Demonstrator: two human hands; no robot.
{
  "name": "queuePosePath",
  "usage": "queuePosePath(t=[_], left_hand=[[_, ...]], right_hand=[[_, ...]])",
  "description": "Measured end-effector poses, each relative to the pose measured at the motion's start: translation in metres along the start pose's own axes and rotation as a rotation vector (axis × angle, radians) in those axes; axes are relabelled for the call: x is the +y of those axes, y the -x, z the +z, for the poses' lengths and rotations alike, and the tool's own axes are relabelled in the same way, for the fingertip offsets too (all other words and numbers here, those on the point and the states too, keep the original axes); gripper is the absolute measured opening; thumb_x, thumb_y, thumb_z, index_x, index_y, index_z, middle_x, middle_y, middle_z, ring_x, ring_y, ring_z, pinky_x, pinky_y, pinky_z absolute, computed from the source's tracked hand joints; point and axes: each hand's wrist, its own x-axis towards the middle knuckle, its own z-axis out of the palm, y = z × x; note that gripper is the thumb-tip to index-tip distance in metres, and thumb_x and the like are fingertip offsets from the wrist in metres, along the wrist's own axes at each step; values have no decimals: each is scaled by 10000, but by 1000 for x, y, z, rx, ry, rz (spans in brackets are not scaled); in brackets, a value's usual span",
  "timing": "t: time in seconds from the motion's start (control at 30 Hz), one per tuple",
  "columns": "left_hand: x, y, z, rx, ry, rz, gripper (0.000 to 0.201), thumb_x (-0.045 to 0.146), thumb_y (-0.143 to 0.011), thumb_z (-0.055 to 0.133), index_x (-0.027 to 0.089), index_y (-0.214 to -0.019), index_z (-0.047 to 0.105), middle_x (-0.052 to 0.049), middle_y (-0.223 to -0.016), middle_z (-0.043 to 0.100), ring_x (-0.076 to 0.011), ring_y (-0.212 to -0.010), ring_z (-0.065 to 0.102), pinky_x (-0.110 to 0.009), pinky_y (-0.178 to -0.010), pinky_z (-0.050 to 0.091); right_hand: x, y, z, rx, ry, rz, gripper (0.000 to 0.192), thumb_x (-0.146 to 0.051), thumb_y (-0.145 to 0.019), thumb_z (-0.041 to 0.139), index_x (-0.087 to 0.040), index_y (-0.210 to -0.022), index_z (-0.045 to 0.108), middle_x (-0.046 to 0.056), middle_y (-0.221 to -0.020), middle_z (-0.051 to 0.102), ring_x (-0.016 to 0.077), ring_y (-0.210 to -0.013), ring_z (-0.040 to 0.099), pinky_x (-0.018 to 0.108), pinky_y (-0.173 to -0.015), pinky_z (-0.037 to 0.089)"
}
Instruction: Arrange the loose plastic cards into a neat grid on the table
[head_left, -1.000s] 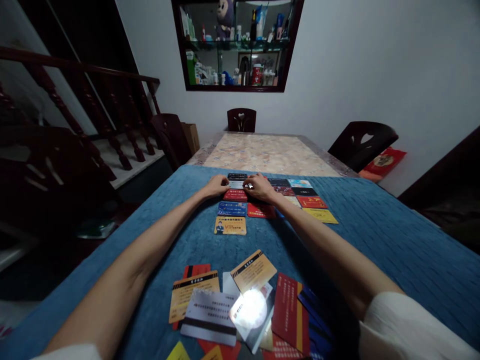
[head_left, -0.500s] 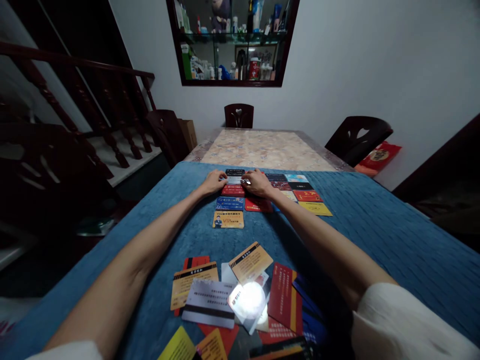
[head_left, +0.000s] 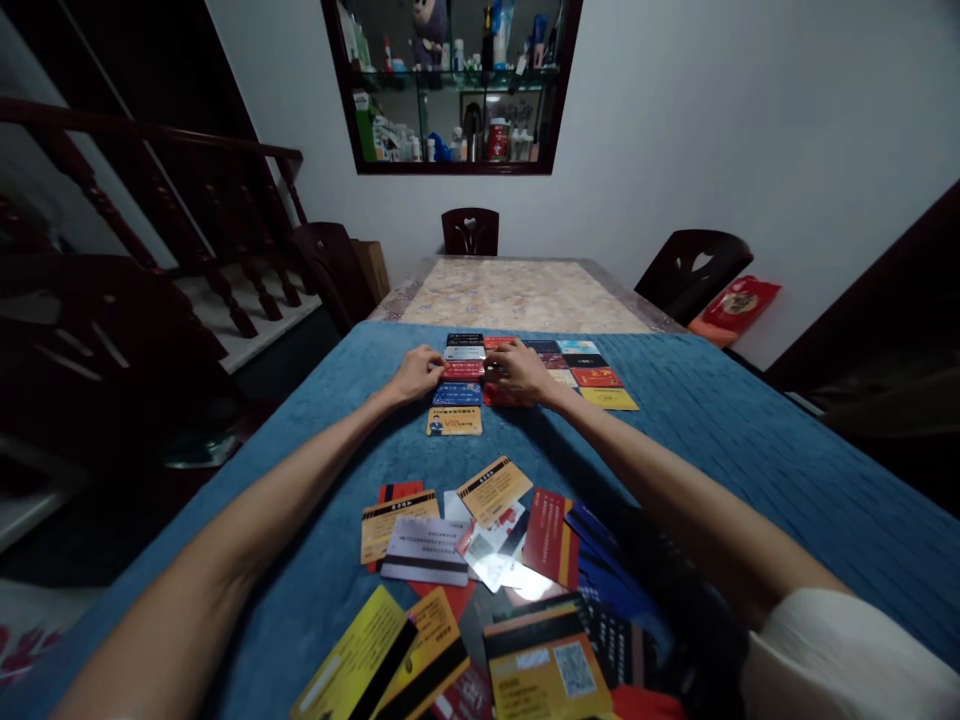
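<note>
Both my arms reach forward over a blue cloth [head_left: 750, 440]. My left hand [head_left: 415, 375] rests at the left edge of a red card [head_left: 463, 369] in a neat grid of cards [head_left: 592, 378]. My right hand [head_left: 520, 372] presses its fingertips on the same red card's right edge and covers part of the cards below it. Above the red card lie a silver card [head_left: 464, 353] and a black card [head_left: 465, 340]; below it are a blue card [head_left: 457, 394] and a yellow VIP card [head_left: 454, 422]. Neither hand lifts anything.
A loose heap of cards [head_left: 480, 540] lies close to me, with yellow and black ones [head_left: 390, 655] at the near edge. Beyond the cloth is a marble tabletop [head_left: 517, 295] with dark chairs [head_left: 694, 275] around it. A stair railing [head_left: 150, 200] runs along the left.
Both hands have slid a little toward me, from the silver card down to the red card. The camera has tilted down, showing more of the near heap.
</note>
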Motion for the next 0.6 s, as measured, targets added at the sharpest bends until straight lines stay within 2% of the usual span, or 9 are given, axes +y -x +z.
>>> queuePosePath(t=[0.2,0.4,0.6], left_hand=[[23,33,-7,-19,-23,94,207,211,-811,549,133,-808,741,-57,-869,619,-168,-759,590,-312,-816,508],[53,66,-11,-52,-3,186,196,140,-810,532,142,-818,727,-67,-926,623,-164,-799,596,-309,-827,511],[77,97,-7,-78,25,246,179,129,-854,527,144,-829,704,-75,-953,614,-178,-861,606,-314,-822,517]], right_hand=[[-3,30,-3,72,-80,-111,256,-247,-887,584,-192,-1090,730,98,-1163,690,281,-1111,513,364,-877,399],[-14,69,-1,82,-156,-211,256,-222,-908,545,-195,-1089,724,93,-1082,706,254,-1002,535,395,-907,380],[-28,110,5,72,-208,-240,244,-252,-945,526,-211,-1103,708,86,-1104,700,242,-997,522,401,-902,389]])
